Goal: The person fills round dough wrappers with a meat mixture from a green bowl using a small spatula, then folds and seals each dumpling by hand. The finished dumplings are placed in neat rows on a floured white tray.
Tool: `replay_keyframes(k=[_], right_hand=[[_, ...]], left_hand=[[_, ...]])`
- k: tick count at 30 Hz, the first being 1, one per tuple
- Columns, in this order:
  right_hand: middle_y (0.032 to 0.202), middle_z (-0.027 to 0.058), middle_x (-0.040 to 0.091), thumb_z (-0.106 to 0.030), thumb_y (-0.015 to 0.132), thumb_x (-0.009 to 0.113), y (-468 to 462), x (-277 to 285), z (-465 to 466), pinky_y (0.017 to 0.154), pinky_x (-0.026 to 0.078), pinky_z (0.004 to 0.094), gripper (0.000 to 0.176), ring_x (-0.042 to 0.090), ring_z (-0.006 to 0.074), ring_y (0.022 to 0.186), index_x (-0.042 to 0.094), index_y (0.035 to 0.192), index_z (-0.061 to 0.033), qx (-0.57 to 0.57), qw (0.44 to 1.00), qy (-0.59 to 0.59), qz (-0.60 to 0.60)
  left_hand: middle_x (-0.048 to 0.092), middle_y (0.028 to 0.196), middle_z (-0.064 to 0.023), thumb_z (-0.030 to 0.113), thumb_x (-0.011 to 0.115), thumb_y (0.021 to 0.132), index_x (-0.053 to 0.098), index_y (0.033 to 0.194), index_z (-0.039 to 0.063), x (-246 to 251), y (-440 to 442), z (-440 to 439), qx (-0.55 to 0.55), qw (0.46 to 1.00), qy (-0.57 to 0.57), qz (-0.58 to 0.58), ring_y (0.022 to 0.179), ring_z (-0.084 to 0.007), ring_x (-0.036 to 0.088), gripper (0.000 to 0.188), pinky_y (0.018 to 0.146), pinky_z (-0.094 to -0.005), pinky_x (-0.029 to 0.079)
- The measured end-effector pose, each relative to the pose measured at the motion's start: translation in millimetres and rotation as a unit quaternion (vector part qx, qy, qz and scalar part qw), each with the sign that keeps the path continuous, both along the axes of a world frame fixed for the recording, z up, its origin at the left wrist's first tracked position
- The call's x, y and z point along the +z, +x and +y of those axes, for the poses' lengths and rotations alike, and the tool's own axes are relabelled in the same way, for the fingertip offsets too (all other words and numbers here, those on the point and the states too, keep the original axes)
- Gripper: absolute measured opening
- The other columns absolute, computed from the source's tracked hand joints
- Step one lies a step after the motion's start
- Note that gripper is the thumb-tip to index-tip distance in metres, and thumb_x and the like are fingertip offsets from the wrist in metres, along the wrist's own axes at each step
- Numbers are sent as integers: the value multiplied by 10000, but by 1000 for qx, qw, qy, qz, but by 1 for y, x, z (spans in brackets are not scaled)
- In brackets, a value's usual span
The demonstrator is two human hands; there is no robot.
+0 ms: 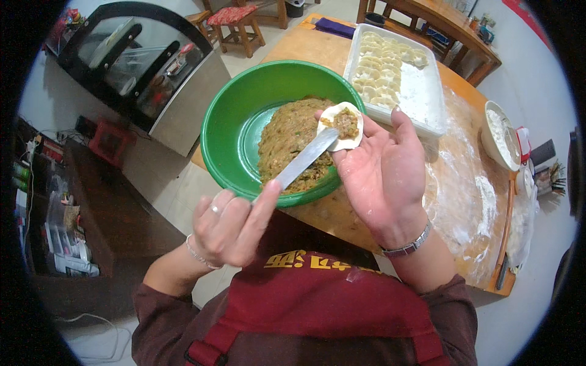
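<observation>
My left hand (229, 226) grips a flat metal spatula (306, 158), the index finger stretched along it. The blade tip touches a mound of minced filling (344, 123) on a round dumpling wrapper (341, 145). That wrapper lies flat and unfolded on the fingers of my right hand (384, 169), which is palm up with the thumb raised. Both hands are at the near right rim of a green plastic basin (219, 114). Inside the basin, a large heap of minced filling (293, 137) with green bits leans to the right side.
A white plastic tray (419, 112) behind my right hand holds rows of folded dumplings (377, 68). Flour dusts the wooden table (458, 201). To the right stands a bowl of flour (499, 132). A purple cloth (335, 27) lies at the far edge; a glass display case (137, 68) stands left.
</observation>
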State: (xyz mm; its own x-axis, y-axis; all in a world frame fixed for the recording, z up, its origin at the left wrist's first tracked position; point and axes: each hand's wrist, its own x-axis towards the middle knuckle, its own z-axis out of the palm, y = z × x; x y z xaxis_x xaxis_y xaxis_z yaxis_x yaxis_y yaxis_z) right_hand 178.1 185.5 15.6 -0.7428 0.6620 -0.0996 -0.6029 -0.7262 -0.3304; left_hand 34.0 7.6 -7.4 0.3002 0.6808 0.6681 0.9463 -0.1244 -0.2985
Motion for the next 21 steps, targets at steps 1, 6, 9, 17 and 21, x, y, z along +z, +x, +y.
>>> replay_keyframes(k=[1, 6, 9, 17, 21], right_hand=[[1442, 393, 383, -422, 1081, 192, 3, 0, 3, 1209, 296, 479, 706, 410, 420, 1378, 271, 1421, 192, -8, 1000, -12, -7], [1330, 311, 538, -397, 1081, 229, 24, -1, 9, 1140, 397, 468, 623, 532, 385, 1264, 431, 1326, 139, -27, 998, -18, -53], [1328, 326, 531, -409, 1082, 225, 38, 2, 5, 1148, 392, 485, 635, 521, 402, 1280, 418, 1331, 142, -16, 999, -10, -31], [1417, 400, 408, -447, 1086, 142, 64, 7, -10, 1173, 348, 527, 711, 430, 459, 1355, 306, 1419, 160, -26, 1000, 12, -14], [1395, 375, 448, -444, 1086, 163, 76, 11, -19, 1175, 349, 515, 700, 437, 451, 1352, 327, 1411, 154, -19, 1000, 11, -9]], left_hand=[[376, 636, 21, -18, 646, 683, 706, 1181, -39, 1, 1, -4, 11, 1000, -14, 2, 525, -123, 399, 501, 506, -312, 250], [489, 670, -45, -68, 611, 759, 693, 1159, -18, 4, 13, -8, 73, 989, -111, -65, 568, -210, 477, 411, 538, -362, 362], [484, 694, -72, -20, 602, 823, 698, 1115, 46, 4, 21, -2, 112, 980, -139, -84, 619, -244, 518, 314, 565, -387, 385], [569, 919, -84, 155, 673, 834, 648, 1200, 18, 17, 45, 6, 213, 930, -290, -77, 904, -263, 581, 391, 689, -389, 454], [546, 1122, -152, 304, 703, 857, 641, 1232, 17, 26, 65, 11, 164, 967, -158, -113, 1128, -342, 505, 476, 890, -456, 442]])
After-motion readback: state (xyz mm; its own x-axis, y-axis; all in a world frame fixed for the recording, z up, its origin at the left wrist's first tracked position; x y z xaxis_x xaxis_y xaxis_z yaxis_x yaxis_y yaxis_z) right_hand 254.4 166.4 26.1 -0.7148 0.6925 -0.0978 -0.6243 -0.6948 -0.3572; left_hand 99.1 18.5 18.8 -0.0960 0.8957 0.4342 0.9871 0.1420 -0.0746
